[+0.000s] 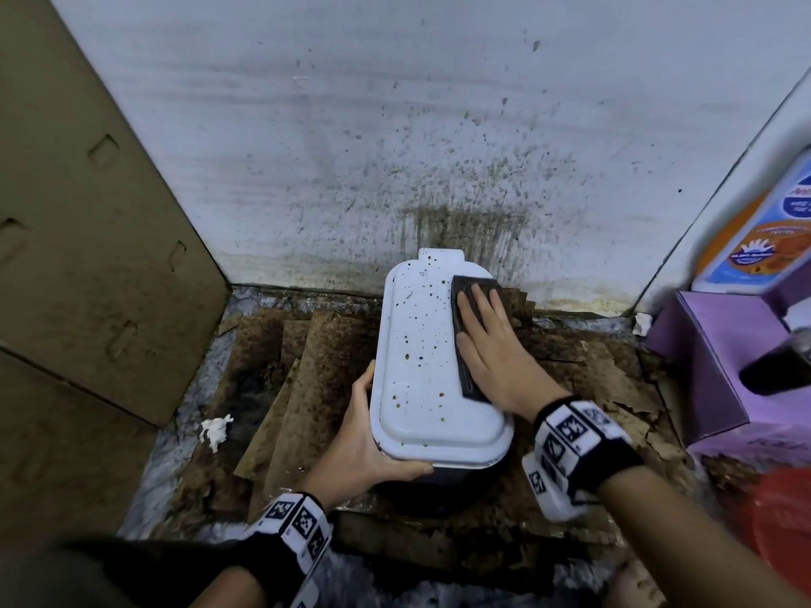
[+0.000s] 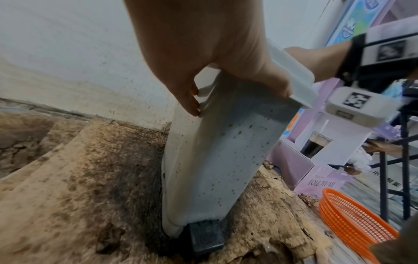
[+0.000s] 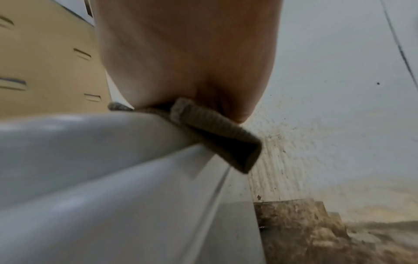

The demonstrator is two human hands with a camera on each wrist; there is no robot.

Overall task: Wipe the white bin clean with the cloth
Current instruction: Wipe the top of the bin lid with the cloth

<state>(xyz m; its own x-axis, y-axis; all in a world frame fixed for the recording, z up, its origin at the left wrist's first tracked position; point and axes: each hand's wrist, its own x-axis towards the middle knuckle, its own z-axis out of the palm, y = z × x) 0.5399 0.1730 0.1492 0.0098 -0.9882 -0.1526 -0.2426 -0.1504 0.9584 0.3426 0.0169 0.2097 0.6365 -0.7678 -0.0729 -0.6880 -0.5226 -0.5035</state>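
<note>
1. A white bin [image 1: 432, 366] stands on stained, flaking cardboard sheets [image 1: 281, 379] in a corner, against a pale wall [image 1: 395, 138] spattered with brown specks; its lid is shut, so what it holds cannot be seen.
2. The lid is smooth plastic, a rounded oblong with a raised rim and a small tab at the wall end — dotted with brown spots over its left half.
3. The right hand [image 1: 496, 344] lies flat, fingers straight, pressing a dark folded cloth [image 1: 467, 309] onto the lid's right side; the right wrist view shows the cloth's ribbed weave and a folded end jutting past the lid's edge.
4. The left hand [image 1: 373, 441] grasps the bin's near left corner, thumb under the lid's front rim, fingers on the side wall.
5. In the left wrist view the bin's side is speckled too, and a dark pedal [image 2: 204, 235] pokes out at its foot.
6. An orange mesh basket [image 2: 353, 221] sits at the right, partly cut off — its contents are out of sight.
7. Purple boxes [image 1: 711, 366] stand beside it; a brown cardboard panel [image 1: 87, 212] leans at left, near a crumpled white scrap [image 1: 216, 431].
</note>
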